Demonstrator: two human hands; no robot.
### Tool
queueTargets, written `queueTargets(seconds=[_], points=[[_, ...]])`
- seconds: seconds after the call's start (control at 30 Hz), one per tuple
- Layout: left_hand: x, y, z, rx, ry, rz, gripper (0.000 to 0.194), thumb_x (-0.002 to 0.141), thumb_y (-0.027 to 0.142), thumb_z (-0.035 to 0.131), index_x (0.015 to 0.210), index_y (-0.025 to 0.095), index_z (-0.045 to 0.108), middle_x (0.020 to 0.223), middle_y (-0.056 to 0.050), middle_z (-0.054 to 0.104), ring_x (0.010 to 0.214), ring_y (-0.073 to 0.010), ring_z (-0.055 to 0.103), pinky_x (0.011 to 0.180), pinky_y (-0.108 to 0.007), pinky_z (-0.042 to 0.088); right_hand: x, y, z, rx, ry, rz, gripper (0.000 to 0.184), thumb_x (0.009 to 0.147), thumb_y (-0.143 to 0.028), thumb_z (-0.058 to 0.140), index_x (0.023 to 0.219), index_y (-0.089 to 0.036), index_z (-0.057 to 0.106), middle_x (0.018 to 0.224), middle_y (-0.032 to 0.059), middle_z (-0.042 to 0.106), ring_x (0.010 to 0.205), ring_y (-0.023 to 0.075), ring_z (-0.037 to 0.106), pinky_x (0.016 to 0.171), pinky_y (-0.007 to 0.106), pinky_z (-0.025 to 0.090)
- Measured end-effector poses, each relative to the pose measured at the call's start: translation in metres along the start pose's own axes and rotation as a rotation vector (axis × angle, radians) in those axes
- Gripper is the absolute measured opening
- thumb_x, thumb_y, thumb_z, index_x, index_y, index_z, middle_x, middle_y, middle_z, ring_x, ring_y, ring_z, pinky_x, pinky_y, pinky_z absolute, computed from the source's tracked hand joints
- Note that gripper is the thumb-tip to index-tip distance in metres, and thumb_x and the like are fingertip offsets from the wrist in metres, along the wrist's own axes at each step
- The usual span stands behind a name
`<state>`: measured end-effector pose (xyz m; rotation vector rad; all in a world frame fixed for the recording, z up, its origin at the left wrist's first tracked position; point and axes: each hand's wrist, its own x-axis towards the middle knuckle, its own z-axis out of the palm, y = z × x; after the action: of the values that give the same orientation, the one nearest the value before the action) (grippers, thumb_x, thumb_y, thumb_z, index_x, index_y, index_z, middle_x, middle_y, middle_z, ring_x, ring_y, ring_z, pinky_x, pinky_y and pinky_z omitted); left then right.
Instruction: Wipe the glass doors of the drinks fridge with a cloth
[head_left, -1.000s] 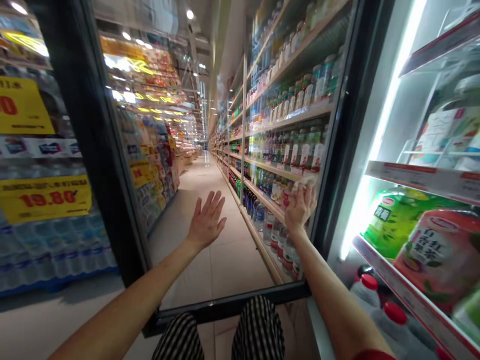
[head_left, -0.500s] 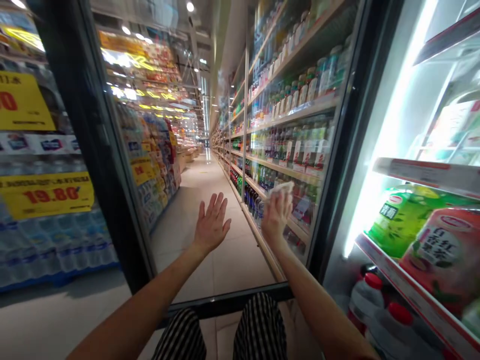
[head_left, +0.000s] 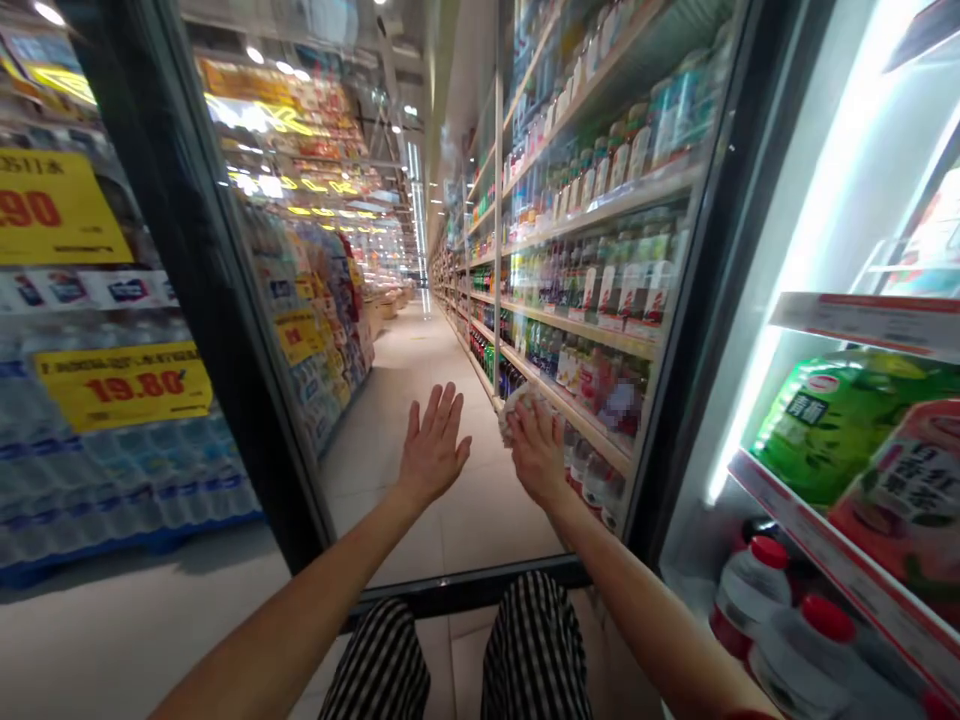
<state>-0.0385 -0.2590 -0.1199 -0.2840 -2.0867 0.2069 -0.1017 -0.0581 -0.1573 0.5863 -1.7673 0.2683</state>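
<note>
A glass door (head_left: 390,470) in a black frame stands in front of me, and the aisle and shelves show in or through its pane. My left hand (head_left: 433,445) lies flat against the glass with its fingers stretched, holding nothing. To the right of it, my right hand (head_left: 537,452) presses a crumpled whitish cloth (head_left: 513,412) to the pane. The cloth sticks out past the left side of the fingers, and the rest is hidden under them.
At right is a lit cooler with a green pouch (head_left: 821,425), a pink pouch (head_left: 907,500) and red-capped bottles (head_left: 757,580) on its shelves. Packs of bottled water (head_left: 127,480) with yellow price signs (head_left: 124,385) stand left. My knees (head_left: 532,650) are close to the door's bottom bar.
My right hand has moved left and down across the glass with the cloth, closer to my left hand. The left hand stays flat at nearly the same spot. The view has shifted slightly.
</note>
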Motion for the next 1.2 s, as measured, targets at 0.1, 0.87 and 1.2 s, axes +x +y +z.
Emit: queueTargets(seconds=[0.1, 0.87, 1.2], points=[[-0.001, 0.000, -0.001, -0.010, -0.011, 0.010, 0.061, 0.083, 0.036, 0.045, 0.137, 0.011, 0.029, 0.143, -0.013, 0.029, 0.136, -0.0246, 0.018, 0.110, -0.045, 0.013, 0.000, 0.015, -0.004, -0.072, 0.150, 0.282, 0.050, 0.087, -0.020, 0.038, 0.136, -0.022, 0.034, 0.140, 0.0104, 0.038, 0.137, 0.0251, 0.017, 0.106, 0.054, 0.019], [-0.012, 0.004, 0.001, -0.025, -0.043, 0.007, 0.063, 0.083, 0.035, 0.047, 0.138, 0.011, 0.027, 0.145, -0.013, 0.026, 0.137, -0.0249, 0.015, 0.110, -0.045, 0.015, -0.011, 0.018, -0.003, -0.036, 0.106, 0.263, 0.045, 0.087, -0.017, 0.038, 0.131, -0.022, 0.041, 0.139, 0.0111, 0.040, 0.136, 0.0249, 0.019, 0.106, 0.055, 0.021], [-0.017, 0.003, 0.001, -0.034, -0.046, 0.015, 0.063, 0.083, 0.034, 0.046, 0.138, 0.012, 0.026, 0.145, -0.012, 0.026, 0.137, -0.0237, 0.014, 0.110, -0.045, 0.016, -0.015, -0.010, 0.005, -0.009, 0.045, 0.045, 0.044, 0.086, -0.016, 0.041, 0.130, -0.023, 0.043, 0.135, 0.0088, 0.046, 0.137, 0.0231, 0.017, 0.107, 0.051, 0.023]])
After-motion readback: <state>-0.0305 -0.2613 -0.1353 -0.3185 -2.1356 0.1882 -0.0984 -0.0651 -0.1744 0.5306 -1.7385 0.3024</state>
